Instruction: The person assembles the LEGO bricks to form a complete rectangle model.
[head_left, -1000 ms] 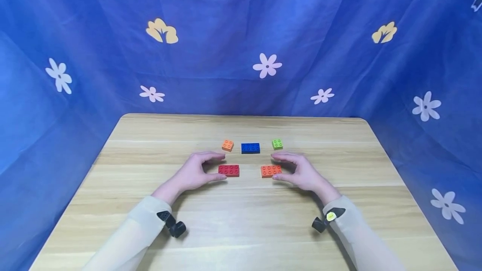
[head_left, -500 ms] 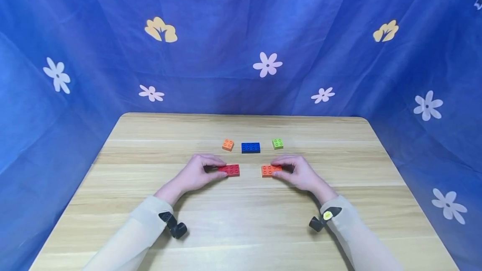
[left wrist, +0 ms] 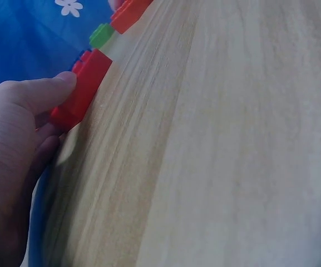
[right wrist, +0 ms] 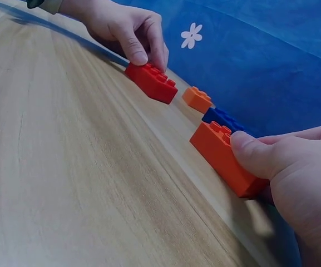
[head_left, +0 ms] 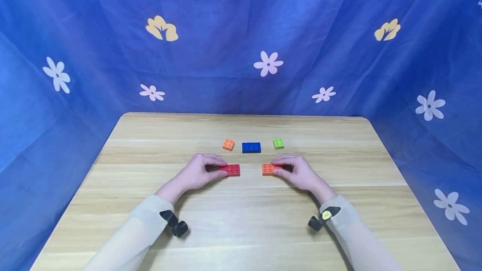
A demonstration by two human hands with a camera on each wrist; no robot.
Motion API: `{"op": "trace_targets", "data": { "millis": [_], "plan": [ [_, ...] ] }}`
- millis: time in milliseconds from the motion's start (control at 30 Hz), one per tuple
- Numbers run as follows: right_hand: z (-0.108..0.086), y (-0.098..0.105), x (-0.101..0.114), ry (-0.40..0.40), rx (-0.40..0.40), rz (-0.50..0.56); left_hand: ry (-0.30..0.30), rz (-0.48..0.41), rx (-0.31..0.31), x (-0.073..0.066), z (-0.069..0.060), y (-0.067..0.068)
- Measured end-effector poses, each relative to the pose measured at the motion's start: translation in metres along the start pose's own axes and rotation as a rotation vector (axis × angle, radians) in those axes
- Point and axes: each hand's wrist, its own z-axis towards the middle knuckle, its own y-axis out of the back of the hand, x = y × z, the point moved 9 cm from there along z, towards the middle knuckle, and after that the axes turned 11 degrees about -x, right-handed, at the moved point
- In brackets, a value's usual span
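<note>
My left hand (head_left: 199, 172) pinches the left end of a long red toy brick (head_left: 234, 170), thumb on the near side and fingers on the far side. Opposite it, my right hand (head_left: 298, 173) pinches the right end of a long orange toy brick (head_left: 267, 170) in the same manner. A gap of table separates the two bricks, which lie studs up. In the left wrist view the thumb presses the side of the red brick (left wrist: 88, 89). The right wrist view has the thumb against the orange brick (right wrist: 221, 158); the fingers behind it are mostly hidden.
Behind the held bricks lie a small orange brick (head_left: 228, 144), a long blue brick (head_left: 251, 147) and a small green brick (head_left: 278, 143). A wooden table (head_left: 241, 221) carries everything. Blue flowered cloth (head_left: 211, 53) hangs at the back and sides.
Both hands have closed from around the bricks: the left thumb and fingers now grip the red brick, the right ones the orange brick. The bricks have hardly moved.
</note>
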Motion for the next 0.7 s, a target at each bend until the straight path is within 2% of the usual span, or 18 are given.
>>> {"op": "trace_targets", "data": {
  "millis": [267,700],
  "plan": [
    [0.003,-0.003,0.001,-0.004,0.021,-0.027,0.008,0.016,0.002,0.0,0.003,-0.003],
    [0.011,-0.01,0.003,-0.003,0.04,-0.035,0.009,-0.01,0.007,-0.002,0.008,-0.006]
  ]
}}
